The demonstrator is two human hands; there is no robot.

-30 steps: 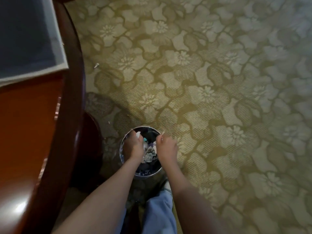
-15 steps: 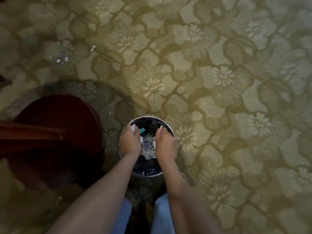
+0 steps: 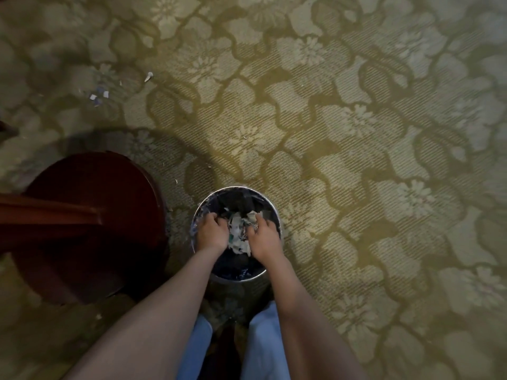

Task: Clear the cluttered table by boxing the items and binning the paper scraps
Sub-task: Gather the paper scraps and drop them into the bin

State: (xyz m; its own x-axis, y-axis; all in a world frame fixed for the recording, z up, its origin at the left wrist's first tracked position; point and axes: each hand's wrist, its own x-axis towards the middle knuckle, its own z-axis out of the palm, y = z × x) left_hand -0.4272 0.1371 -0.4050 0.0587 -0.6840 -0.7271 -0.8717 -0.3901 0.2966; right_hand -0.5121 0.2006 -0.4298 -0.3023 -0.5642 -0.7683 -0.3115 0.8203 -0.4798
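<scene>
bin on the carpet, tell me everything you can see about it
The bin is small and round, with a shiny metal-looking rim and a dark inside. It stands upright on the patterned carpet beside a dark wooden table base. Torn paper scraps lie piled in it. The left hand and right hand reach into its mouth among the scraps; their grip is unclear.

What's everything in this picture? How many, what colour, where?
bin: one, silvery rim, dark inside, centre, on the carpet
paper scraps: many, pale and bluish, heaped in the bin between the hands
loose scraps: a few, white and blue, on the carpet upper left
table base: one, dark red wood, round, left of the bin
carpet: one, olive green, flowered, all around
trouser legs: two, light blue, bottom centre
left hand: one, in the bin, left of the heap
right hand: one, in the bin, right of the heap
</scene>
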